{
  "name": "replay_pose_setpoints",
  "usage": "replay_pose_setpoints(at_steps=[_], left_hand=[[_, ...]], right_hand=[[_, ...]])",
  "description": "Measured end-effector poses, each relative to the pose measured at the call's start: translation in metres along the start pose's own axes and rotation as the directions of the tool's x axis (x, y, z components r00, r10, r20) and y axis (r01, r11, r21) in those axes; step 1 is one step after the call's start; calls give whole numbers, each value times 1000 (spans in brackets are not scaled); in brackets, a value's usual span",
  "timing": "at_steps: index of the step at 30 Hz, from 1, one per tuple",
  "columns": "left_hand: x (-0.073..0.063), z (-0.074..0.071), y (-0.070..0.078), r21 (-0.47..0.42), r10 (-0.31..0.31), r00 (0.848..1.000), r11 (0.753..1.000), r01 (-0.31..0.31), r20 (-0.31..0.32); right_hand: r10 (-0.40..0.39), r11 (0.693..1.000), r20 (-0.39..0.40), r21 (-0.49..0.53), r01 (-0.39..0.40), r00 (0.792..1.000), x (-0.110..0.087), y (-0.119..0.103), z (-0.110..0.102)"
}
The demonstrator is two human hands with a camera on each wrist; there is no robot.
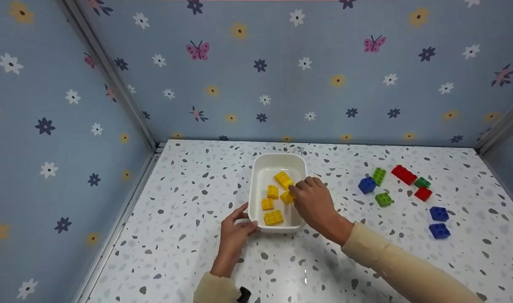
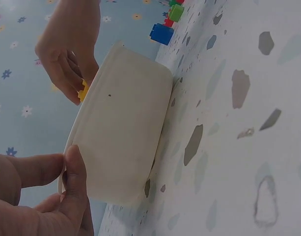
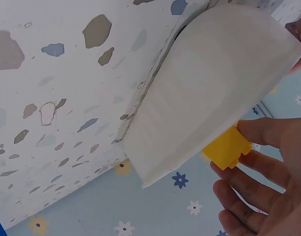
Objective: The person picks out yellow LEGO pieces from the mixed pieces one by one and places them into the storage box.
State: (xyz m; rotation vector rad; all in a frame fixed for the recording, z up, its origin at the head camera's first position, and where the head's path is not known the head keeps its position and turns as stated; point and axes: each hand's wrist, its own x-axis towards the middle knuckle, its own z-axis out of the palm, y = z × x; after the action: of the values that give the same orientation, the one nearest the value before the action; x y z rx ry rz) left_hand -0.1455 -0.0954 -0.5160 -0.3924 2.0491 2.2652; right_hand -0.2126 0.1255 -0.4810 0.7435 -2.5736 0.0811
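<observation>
A white rectangular tub [image 1: 277,229] stands on the table with several yellow toy building bricks [image 1: 274,217] lying in it. My left hand [image 1: 235,231] grips the tub's near left corner, thumb and fingers on either side of the rim, as the left wrist view also shows. Over the tub's right side, my right hand [image 1: 315,204] pinches a yellow brick [image 3: 228,147] between thumb and fingers. That brick is at the rim in the right wrist view; whether it touches the tub's floor I cannot tell.
To the right on the speckled table [image 1: 176,252] lie loose bricks: a tall blue one [image 1: 367,185], light green ones [image 1: 383,199], a long red one [image 1: 403,174], a short red one [image 1: 423,193], a dark green one [image 1: 422,182] and two blue ones [image 1: 439,213]. A flowered wall [image 1: 281,84] stands behind.
</observation>
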Motion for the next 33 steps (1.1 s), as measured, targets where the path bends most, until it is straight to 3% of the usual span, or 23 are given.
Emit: replay_pose_setpoints(at_steps=[10,21,33], left_hand=[[0,0,0,0,0,1000,1000,0,1],[0,0,-2,-27,17,1000,999,-17,16],[1,0,-1,-10,9,1000,1000,-9,10]], right_hand=[[20,1000,95,14,-22,995,2,-4,-3],[-10,999,128,-48,17,992,3,-8,2],[-31,999,151,-31,37,988,3,-12,3]])
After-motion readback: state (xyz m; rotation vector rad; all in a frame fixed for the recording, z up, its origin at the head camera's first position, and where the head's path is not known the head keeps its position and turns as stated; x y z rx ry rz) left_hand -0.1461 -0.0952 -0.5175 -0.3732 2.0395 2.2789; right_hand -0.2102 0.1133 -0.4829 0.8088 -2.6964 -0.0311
